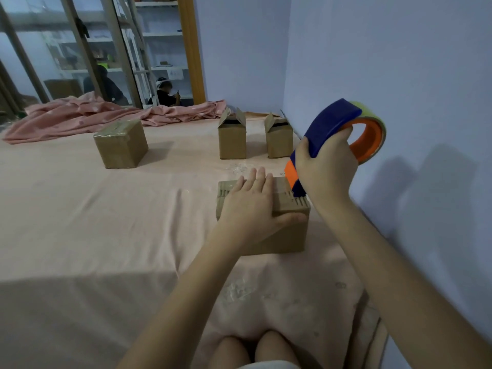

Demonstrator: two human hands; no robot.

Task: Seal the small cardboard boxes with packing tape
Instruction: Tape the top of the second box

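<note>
The left hand (250,201) lies flat, fingers released, on the near box (279,235); the right hand (326,166) grasps the tape dispenser (332,123) at its right edge. Next, probably pull tape leftward across the flaps.

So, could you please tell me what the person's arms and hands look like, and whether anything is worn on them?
Both arms are bare to the edge of the picture: no sleeves show. The left hand and right hand wear no gloves, rings, watch or bracelet that I can see.
</note>
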